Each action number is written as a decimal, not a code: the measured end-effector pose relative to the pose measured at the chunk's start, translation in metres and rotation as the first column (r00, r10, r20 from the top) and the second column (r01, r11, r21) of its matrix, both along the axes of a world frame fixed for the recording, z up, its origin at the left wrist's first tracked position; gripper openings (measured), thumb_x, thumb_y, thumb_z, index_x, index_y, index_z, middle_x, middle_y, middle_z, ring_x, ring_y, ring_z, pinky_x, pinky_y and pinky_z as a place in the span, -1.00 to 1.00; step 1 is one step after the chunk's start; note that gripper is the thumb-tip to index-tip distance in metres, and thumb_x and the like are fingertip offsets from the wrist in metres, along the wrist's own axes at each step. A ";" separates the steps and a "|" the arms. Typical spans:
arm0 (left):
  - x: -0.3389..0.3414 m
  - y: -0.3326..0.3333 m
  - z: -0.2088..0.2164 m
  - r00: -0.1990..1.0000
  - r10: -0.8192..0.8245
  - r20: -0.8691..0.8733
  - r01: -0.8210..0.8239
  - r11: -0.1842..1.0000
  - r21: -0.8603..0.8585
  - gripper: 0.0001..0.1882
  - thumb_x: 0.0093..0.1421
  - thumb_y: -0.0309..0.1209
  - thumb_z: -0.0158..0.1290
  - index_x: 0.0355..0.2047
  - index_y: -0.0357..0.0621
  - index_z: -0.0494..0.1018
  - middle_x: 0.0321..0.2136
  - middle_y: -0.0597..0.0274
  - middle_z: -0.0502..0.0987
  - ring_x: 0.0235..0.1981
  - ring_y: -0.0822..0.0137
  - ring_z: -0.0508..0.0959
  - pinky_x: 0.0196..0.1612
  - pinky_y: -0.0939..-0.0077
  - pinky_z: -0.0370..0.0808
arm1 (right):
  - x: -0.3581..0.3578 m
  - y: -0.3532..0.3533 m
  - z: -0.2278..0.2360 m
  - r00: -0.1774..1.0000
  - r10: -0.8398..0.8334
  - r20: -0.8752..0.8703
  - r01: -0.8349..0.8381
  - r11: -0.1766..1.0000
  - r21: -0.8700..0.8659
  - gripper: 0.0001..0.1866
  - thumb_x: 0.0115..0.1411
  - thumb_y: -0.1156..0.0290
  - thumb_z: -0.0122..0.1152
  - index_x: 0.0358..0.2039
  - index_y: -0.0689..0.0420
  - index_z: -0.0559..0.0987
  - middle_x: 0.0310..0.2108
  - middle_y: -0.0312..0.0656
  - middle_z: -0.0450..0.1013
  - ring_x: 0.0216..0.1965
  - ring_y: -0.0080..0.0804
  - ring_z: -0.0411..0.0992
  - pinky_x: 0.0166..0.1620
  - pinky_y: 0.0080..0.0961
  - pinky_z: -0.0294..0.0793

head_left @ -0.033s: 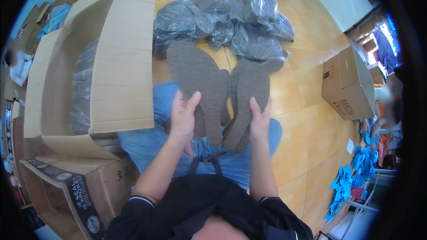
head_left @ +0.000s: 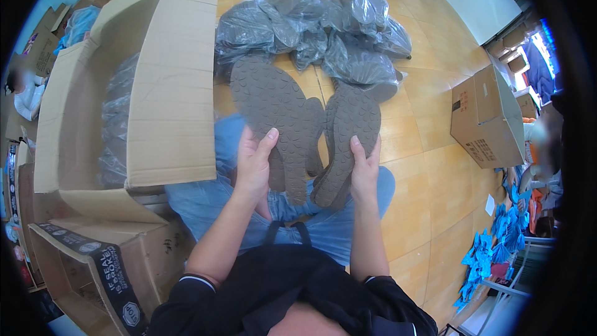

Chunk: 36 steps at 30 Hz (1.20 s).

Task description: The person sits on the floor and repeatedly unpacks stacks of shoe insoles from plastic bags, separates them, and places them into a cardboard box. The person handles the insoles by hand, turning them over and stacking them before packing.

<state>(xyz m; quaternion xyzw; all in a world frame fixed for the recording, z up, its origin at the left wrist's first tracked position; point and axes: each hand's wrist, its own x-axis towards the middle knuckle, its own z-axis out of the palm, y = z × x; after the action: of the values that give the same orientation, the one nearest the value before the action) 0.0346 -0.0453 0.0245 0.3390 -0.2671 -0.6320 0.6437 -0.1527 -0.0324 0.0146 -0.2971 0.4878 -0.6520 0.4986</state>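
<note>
Pinches brown soles at frame centre by outer edges, with left hand and right hand; likely light, bendable and grippy, best held near mid-length.

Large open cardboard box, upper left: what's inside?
Inside the box, crumpled clear plastic shows; whatever it wraps is unclear, and the right flap hides part of the interior.

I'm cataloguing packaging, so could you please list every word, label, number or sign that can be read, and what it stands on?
Black tape on lower-left carton: white lettering and an octagonal sign, legible but not copied here.
Same carton: handwritten marks, too small to read.
Right-hand carton: red and dark print, too small.
Far-left carton: faint print, too blurred.
Held soles: no lettering I can make out.
</note>
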 end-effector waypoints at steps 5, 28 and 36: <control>-0.027 0.003 0.003 0.963 0.037 0.265 -0.017 0.997 -0.076 -0.63 0.32 -0.43 -0.01 0.12 -0.20 0.28 -0.01 0.12 0.48 0.00 0.34 0.47 0.08 0.42 0.41 | 0.018 0.003 -0.009 0.993 0.105 -0.057 -0.101 0.993 0.068 -0.29 0.24 0.39 0.23 0.29 0.23 0.09 0.12 -0.05 0.31 0.12 -0.36 0.29 0.17 -0.45 0.29; -0.037 0.014 -0.028 0.983 -0.183 -0.008 0.183 0.978 0.097 -0.29 0.27 -0.32 -0.30 0.41 -0.10 -0.21 0.34 0.07 0.05 0.36 0.18 0.07 0.39 0.33 -0.04 | 0.063 -0.002 -0.021 0.880 0.215 -0.423 -0.177 0.976 0.128 0.08 0.24 0.07 0.18 0.34 0.42 -0.35 0.33 0.32 -0.10 0.38 0.08 -0.09 0.35 -0.24 -0.04; -0.049 -0.041 -0.129 0.871 -0.356 0.340 0.237 0.908 0.345 -0.27 0.28 -0.16 -0.04 0.36 -0.10 -0.05 0.27 -0.04 0.13 0.31 0.14 0.11 0.32 0.23 0.05 | -0.056 -0.077 -0.102 0.959 -0.076 -0.274 0.157 0.945 0.288 -0.15 0.23 0.11 0.20 0.32 0.32 0.04 0.19 0.09 0.25 0.18 -0.22 0.27 0.21 -0.39 0.23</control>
<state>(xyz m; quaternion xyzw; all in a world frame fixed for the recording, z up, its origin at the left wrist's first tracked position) -0.0142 -0.0867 -0.1048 0.5051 -0.3442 -0.6750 0.4132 -0.2091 -0.1093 -0.0877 -0.2692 0.6607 -0.5525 0.4309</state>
